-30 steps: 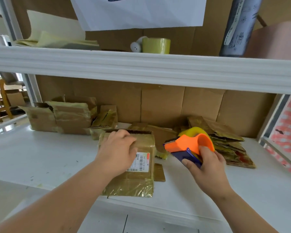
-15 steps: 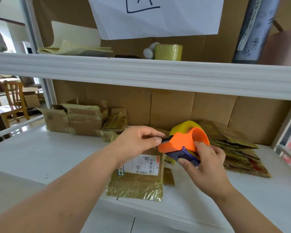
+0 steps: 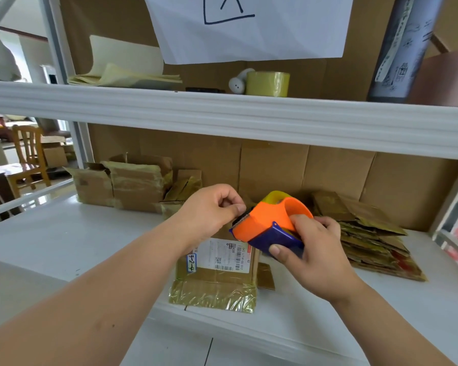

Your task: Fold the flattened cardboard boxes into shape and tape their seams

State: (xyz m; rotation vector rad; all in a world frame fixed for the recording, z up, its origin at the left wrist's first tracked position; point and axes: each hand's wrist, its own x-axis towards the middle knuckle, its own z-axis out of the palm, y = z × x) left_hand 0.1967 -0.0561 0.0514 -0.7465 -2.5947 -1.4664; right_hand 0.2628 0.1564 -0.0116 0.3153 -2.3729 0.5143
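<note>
A flat cardboard box (image 3: 217, 276) with a white shipping label and shiny yellow tape lies on the white shelf (image 3: 64, 233) near its front edge. Above it my right hand (image 3: 310, 257) grips an orange and blue tape dispenser (image 3: 270, 225) holding a yellow roll. My left hand (image 3: 209, 212) pinches the tape end at the dispenser's toothed blade. The tape end itself is too small to make out.
Folded, taped boxes (image 3: 132, 180) stand at the back left of the shelf. A pile of flattened boxes (image 3: 368, 233) lies at the right. On the upper shelf sit a spare tape roll (image 3: 267, 83) and yellow sheets (image 3: 124, 75). A wooden chair (image 3: 29, 154) stands far left.
My left hand left the box on the shelf and came up to the dispenser's blade. My right hand lifted the dispenser a little toward the centre.
</note>
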